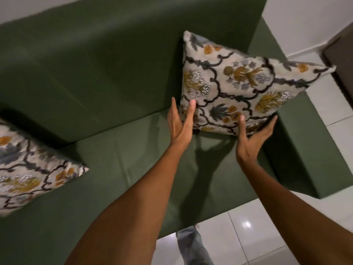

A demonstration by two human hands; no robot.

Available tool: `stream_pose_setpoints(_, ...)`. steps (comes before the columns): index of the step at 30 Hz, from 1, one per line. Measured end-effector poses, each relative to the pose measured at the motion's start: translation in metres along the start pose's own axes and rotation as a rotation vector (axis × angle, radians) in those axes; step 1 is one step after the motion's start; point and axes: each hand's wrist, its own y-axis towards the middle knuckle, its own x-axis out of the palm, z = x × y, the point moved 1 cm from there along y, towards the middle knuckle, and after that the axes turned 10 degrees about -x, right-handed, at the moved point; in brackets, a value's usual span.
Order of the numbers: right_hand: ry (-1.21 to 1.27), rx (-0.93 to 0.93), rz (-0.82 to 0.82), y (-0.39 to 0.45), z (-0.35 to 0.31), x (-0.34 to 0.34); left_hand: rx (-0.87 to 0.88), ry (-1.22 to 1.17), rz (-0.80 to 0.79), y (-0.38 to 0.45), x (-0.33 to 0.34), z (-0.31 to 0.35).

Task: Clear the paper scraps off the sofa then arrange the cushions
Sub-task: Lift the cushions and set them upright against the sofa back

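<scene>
A cream cushion with a floral pattern (238, 81) stands upright in the right corner of the green sofa (114, 150), leaning on the backrest and the right armrest. My left hand (181, 123) lies flat against its lower left edge, fingers spread. Under its lower right edge sits my right hand (252, 134), fingers extended and touching the fabric. Neither hand is closed around the cushion. A second matching cushion (28, 169) lies at the left end of the seat, partly cut off by the frame. No paper scraps show on the seat.
The sofa's right armrest (315, 159) juts out beside the upright cushion. White floor tiles (267, 236) lie in front and to the right. A dark piece of furniture (340, 60) stands at the right edge. A trouser leg (189, 243) shows below.
</scene>
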Motion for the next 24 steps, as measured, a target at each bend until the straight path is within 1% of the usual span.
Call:
stream_pose_setpoints(2,0.092,0.004,-0.041,0.019,0.0,0.002,-0.062,-0.036,0.015,0.012,0.022,0.015)
stream_pose_setpoints(4,0.129,0.028,-0.045,0.029,0.001,0.009,-0.082,-0.04,0.02,0.022,0.035,0.021)
stream_pose_setpoints(7,0.094,0.001,-0.041,0.028,0.005,0.018,-0.042,-0.046,0.044,0.029,0.042,0.017)
stream_pose_setpoints(10,0.112,-0.057,-0.078,0.02,0.009,0.025,0.04,-0.051,0.087,0.017,0.038,0.005)
stream_pose_setpoints(12,0.109,-0.077,-0.123,0.014,0.004,0.031,0.094,-0.107,0.155,0.006,0.031,-0.003)
stream_pose_setpoints(15,0.109,-0.161,-0.239,0.012,-0.011,0.047,0.117,-0.174,0.309,-0.006,0.008,-0.017)
stream_pose_setpoints(18,0.094,-0.183,-0.359,0.006,-0.029,0.071,0.096,-0.222,0.48,-0.013,-0.018,-0.034)
stream_pose_setpoints(19,0.076,-0.184,-0.383,0.002,-0.033,0.079,0.075,-0.224,0.506,-0.014,-0.026,-0.038)
stream_pose_setpoints(22,0.012,-0.178,-0.395,-0.017,-0.041,0.092,-0.019,-0.182,0.454,-0.016,-0.045,-0.045)
stream_pose_setpoints(24,-0.011,-0.146,-0.351,-0.026,-0.044,0.097,-0.009,-0.14,0.372,-0.018,-0.06,-0.046)
